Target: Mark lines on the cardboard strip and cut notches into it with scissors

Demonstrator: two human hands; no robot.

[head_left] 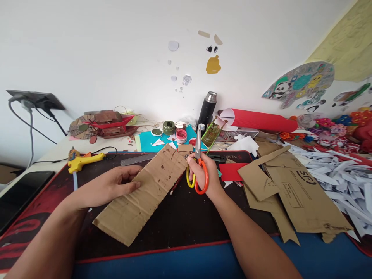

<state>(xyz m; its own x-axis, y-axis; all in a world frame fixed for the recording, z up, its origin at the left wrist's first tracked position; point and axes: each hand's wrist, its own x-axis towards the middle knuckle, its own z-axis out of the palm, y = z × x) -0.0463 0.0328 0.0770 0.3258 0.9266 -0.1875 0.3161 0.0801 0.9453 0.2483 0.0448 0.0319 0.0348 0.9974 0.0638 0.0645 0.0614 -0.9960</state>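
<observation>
Left hand (112,185) spread on creased cardboard strip (145,192); right hand (205,174) pinching orange-handled scissors (198,162)

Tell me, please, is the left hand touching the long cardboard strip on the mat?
Touching. The head view shows the left hand lying flat on the cardboard strip, fingers pressed on its upper surface, with no gap visible.
</observation>
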